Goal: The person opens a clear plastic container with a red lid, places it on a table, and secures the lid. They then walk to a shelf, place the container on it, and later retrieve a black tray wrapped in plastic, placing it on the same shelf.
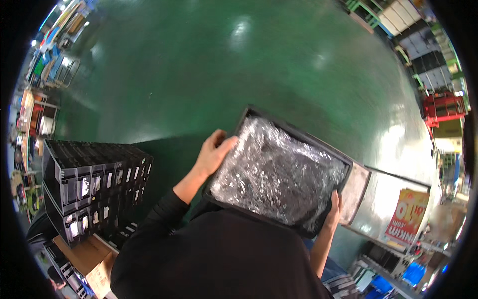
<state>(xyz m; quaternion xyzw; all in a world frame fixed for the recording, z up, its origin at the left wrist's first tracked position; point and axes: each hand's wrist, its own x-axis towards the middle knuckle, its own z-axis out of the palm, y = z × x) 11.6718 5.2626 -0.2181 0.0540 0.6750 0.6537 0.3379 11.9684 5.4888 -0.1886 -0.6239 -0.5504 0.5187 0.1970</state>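
A black rectangular tray (304, 133) is held in front of my body, tilted so its right end lies lower in the picture. Crumpled clear plastic film (271, 172) covers what lies inside; dark shapes show through, too blurred by glare to name. My left hand (213, 153) grips the tray's left side, thumb over the rim and fingers along the outer edge. At the opposite end, my right hand (334, 209) holds the right side near the lower corner, its fingers partly hidden behind the wall.
Stacked black bins (99, 174) stand at my left, with an open cardboard box (89, 256) below them. On the right is a metal-framed table (356, 192) bearing a red and yellow printed sheet (407, 217). A red cart (443, 108) and racks line the far right. The floor (199, 65) is glossy green.
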